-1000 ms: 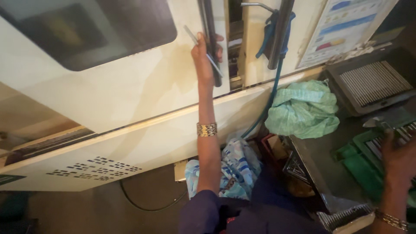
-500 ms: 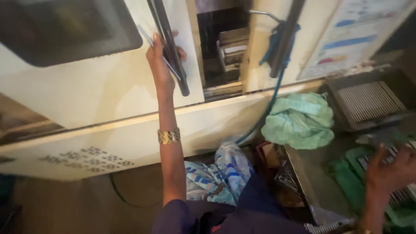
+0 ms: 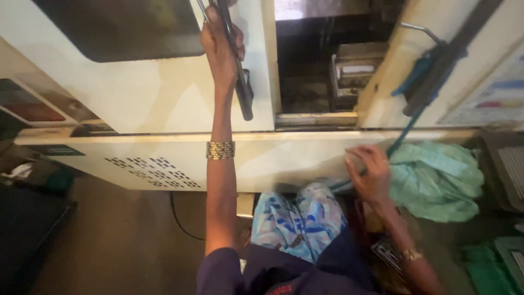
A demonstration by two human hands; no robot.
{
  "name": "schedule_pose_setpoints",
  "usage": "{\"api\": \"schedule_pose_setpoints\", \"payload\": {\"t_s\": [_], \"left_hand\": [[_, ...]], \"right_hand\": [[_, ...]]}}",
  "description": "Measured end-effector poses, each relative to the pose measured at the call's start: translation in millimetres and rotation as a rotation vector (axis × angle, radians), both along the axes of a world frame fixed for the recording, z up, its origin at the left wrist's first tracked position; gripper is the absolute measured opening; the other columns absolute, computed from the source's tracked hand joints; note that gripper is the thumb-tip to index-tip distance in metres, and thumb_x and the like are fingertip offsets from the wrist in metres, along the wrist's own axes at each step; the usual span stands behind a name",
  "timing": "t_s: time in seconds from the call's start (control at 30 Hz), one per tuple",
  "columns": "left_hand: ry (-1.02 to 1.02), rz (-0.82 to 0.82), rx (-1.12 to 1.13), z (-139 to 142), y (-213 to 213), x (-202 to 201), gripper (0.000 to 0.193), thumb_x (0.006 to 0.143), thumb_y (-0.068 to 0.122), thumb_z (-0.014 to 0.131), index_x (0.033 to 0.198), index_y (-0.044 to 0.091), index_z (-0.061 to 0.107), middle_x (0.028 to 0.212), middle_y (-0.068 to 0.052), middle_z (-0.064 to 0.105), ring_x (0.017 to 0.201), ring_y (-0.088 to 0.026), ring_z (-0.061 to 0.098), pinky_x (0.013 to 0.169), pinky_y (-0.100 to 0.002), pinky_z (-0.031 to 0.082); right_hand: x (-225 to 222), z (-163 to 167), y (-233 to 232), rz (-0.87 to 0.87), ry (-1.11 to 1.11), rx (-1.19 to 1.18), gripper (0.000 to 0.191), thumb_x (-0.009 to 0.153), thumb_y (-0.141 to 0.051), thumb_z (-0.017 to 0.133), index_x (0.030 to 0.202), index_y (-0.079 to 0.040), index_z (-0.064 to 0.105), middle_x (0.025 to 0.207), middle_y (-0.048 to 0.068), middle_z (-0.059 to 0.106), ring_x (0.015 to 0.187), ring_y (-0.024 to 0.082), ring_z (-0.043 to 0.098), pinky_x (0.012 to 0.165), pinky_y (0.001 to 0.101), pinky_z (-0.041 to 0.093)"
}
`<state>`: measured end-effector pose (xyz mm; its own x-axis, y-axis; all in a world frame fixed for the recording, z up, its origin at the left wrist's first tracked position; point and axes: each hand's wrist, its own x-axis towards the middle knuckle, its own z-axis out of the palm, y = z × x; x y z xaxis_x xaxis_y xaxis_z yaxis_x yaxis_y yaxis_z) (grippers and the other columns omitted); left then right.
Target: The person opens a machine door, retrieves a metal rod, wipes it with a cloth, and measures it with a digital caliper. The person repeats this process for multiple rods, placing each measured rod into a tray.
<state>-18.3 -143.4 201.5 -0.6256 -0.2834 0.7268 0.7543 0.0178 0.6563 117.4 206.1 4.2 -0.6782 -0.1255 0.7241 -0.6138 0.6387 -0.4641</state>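
Note:
My left hand (image 3: 220,48) is wrapped around the long black door handle (image 3: 238,76) of a cream machine's sliding door (image 3: 136,104), which has a dark window. The door stands slid to the left, and a dark opening (image 3: 311,71) shows metal machine parts (image 3: 352,68) inside. My right hand (image 3: 371,172) hovers low near the machine's front ledge, fingers curled around something small and pale that I cannot make out. A gold bangle sits on my left wrist.
A crumpled green cloth (image 3: 436,177) lies right of my right hand. A blue hose (image 3: 412,109) hangs by the right door's black handle (image 3: 445,60). A vented cream panel (image 3: 153,169) runs below the door. Brown floor lies at lower left.
The sliding door has moved left with my left hand on its handle, widening the opening. My right hand has come from the far right tray area to the machine's front ledge.

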Motion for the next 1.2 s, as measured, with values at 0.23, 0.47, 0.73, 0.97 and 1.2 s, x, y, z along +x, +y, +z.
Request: {"api": "schedule_pose_setpoints", "payload": {"t_s": [0.23, 0.47, 0.73, 0.97, 1.2], "left_hand": [[-0.026, 0.107, 0.012, -4.5, -34.1, 5.8, 0.072, 0.107, 0.066, 0.035, 0.123, 0.002, 0.064, 0.061, 0.003, 0.044, 0.048, -0.007, 0.041, 0.044, -0.025, 0.031], [-0.056, 0.212, 0.060, -2.7, -67.1, 2.4, 0.061, 0.108, 0.059, 0.041, 0.113, 0.002, 0.063, 0.062, 0.004, 0.043, 0.052, -0.005, 0.037, 0.047, -0.023, 0.027], [-0.053, 0.299, 0.032, 1.3, -94.8, 6.0, 0.058, 0.111, 0.054, 0.038, 0.110, 0.001, 0.061, 0.062, 0.005, 0.039, 0.054, -0.004, 0.039, 0.050, -0.023, 0.029], [-0.026, 0.300, 0.046, -10.1, -111.8, -7.5, 0.050, 0.114, 0.046, 0.040, 0.110, 0.001, 0.061, 0.067, 0.005, 0.037, 0.059, -0.005, 0.039, 0.054, -0.024, 0.030], [-0.047, 0.320, 0.034, -17.2, -116.2, -13.4, 0.049, 0.113, 0.045, 0.040, 0.110, 0.000, 0.061, 0.064, 0.005, 0.038, 0.057, -0.004, 0.037, 0.052, -0.022, 0.028]], "right_hand": [[-157.5, 35.0, -112.5, 0.494, -0.228, -0.298, 0.031, 0.111, -0.027, 0.064, 0.133, -0.006, 0.065, 0.126, 0.006, 0.065, 0.117, 0.016, 0.062, 0.098, 0.0314, 0.051], [-311.5, 125.4, -228.2, 0.566, -0.869, -0.990, 0.034, 0.092, -0.043, 0.074, 0.112, -0.018, 0.064, 0.097, -0.005, 0.062, 0.086, 0.011, 0.062, 0.072, 0.0291, 0.056], [-369.9, 194.8, -320.7, 0.492, -0.747, -1.123, 0.037, 0.096, -0.047, 0.076, 0.100, -0.012, 0.065, 0.077, -0.005, 0.051, 0.060, 0.008, 0.044, 0.051, 0.0308, 0.039], [-397.8, 196.4, -351.3, 0.441, -0.667, -1.148, 0.042, 0.089, -0.040, 0.081, 0.112, -0.006, 0.074, 0.091, -0.001, 0.067, 0.064, 0.008, 0.050, 0.051, 0.0307, 0.042], [-423.9, 176.5, -356.6, 0.432, -0.276, -1.374, 0.042, 0.099, -0.038, 0.073, 0.114, 0.001, 0.072, 0.099, 0.007, 0.077, 0.068, 0.007, 0.059, 0.053, 0.0214, 0.049]]}}
